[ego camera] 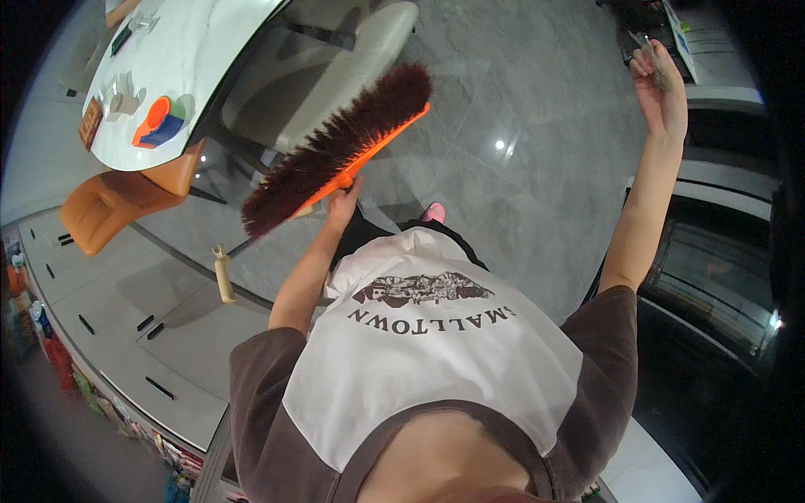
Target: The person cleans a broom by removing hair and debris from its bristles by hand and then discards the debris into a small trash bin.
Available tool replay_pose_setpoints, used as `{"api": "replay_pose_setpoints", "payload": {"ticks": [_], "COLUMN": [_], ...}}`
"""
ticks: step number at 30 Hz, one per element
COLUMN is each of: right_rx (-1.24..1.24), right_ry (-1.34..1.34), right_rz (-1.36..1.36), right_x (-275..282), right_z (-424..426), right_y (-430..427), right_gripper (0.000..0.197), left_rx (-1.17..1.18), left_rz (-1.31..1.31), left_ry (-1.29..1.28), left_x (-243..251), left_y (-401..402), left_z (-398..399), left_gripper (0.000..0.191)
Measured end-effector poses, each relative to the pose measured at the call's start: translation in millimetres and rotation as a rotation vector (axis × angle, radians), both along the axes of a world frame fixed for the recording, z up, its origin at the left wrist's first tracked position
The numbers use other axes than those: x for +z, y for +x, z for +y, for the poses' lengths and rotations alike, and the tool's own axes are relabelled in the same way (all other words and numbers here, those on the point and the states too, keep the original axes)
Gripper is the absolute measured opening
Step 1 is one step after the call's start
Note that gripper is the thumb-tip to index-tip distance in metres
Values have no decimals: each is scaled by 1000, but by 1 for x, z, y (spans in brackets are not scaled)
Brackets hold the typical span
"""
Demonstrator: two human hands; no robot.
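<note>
My left hand (342, 205) grips a broom close to its orange head (383, 143). The broom head is raised, with its dark red bristles (339, 135) turned up and away from me. Out to the far right, my right hand (661, 94) is lifted and pinches a small greyish, partly see-through piece (658, 69); I cannot tell exactly what it is. A beige handle (223, 276) on a thin rod shows left of my left forearm; what it belongs to is hidden.
A white marble-look table (182, 56) carries an orange and blue holder (160, 126) and cups. A tan chair (119, 201) and a pale padded seat (352, 82) stand beside it. White drawers (113, 302) line the left; a dark glass-fronted appliance (710, 270) is right. Another person's arm (119, 11) shows top left.
</note>
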State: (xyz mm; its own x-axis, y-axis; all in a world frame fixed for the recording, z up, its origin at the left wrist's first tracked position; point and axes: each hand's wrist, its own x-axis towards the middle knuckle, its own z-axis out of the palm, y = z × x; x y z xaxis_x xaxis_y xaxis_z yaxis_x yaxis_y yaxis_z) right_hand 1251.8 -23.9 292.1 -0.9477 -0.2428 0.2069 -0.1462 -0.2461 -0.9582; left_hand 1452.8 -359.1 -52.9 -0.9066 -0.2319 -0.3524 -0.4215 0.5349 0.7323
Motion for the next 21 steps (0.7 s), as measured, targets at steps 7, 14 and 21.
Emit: {"api": "replay_pose_setpoints", "payload": {"ticks": [7, 14, 21], "right_rx": [-231, -199, -259], "right_ry": [15, -164, -305], "right_rz": [-83, -186, -248], "right_x": [-38, -67, -99], "right_z": [71, 125, 153], "right_y": [18, 32, 35], "right_gripper": [18, 14, 13], "left_rx": [125, -3, -212], "left_rz": [175, 284, 372], "left_ry": [184, -37, -7], "left_x": [46, 53, 85], "left_y": [-9, -75, -141], "left_z": [56, 102, 129], "left_gripper": [26, 30, 23]}}
